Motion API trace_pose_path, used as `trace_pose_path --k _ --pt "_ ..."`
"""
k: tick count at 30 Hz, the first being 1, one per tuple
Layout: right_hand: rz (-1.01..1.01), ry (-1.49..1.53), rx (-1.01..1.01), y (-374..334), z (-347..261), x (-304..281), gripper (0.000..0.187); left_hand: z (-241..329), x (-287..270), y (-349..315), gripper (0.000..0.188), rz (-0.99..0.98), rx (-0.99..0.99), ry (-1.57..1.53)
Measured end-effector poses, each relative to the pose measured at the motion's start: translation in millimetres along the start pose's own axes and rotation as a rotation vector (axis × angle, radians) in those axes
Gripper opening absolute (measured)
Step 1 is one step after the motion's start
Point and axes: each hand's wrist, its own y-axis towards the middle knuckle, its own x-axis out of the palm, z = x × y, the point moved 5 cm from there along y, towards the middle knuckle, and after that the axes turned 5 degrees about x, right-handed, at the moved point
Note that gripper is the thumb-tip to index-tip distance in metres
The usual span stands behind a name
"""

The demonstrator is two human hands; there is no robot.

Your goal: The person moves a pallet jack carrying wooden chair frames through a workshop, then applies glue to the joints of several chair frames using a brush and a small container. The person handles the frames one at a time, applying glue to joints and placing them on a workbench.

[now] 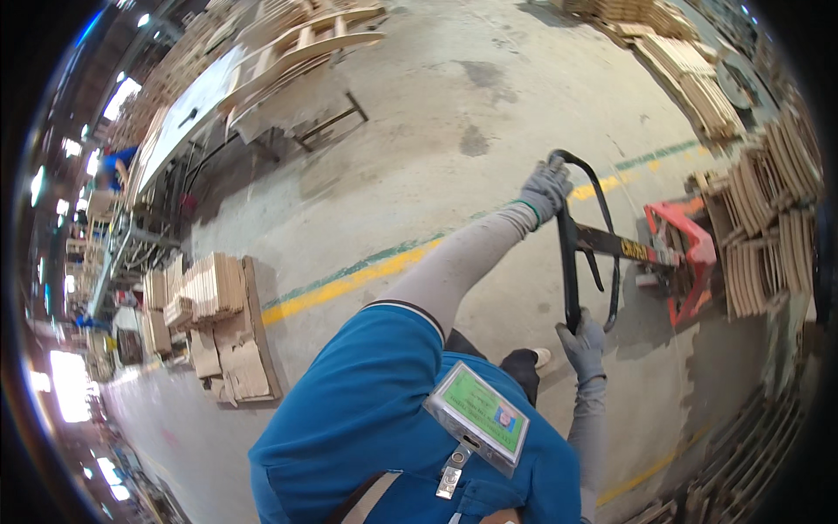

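Observation:
In front of me is a black loop-shaped pallet jack handle (567,253), tilted over, with a dark lever inside the loop. My left hand (547,188), in a grey glove with a green cuff edge, is wrapped round the handle's far end. Closed on its near end is my gloved right hand (585,345), its fingers partly hidden. A dark shaft joins the handle to the red-orange pallet jack body (694,249) at the right. Close behind that body stand stacks of curved wooden pieces (768,201).
A yellow floor line (349,281) crosses the concrete. On the left, a pallet bears wooden slats and cardboard (244,367). Worktables with wooden frames (297,61) stand at the far left, where another person in blue (118,166) is. More wood stacks (690,79) stand far right.

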Motion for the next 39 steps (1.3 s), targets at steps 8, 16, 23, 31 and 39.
trace_pose_path --k 8,16,23,31,39 --pt "0.062 -0.140 0.073 -46 -132 108 0.032 -94 -31 -134 0.021 -0.002 0.013 -0.108" --pt "-0.061 -0.175 0.067 -109 -233 208 0.031 -159 -55 -295 0.017 0.168 -0.024 -0.127" --pt "0.032 -0.221 -0.036 -222 -280 277 0.030 -157 -71 -453 0.017 0.260 -0.058 -0.139" --pt "-0.067 -0.253 0.096 -291 -338 305 0.032 -161 -122 -560 0.022 0.229 -0.029 -0.048" --pt "-0.254 -0.296 0.210 -321 -353 236 0.035 -127 -203 -566 0.023 0.186 0.084 -0.179"
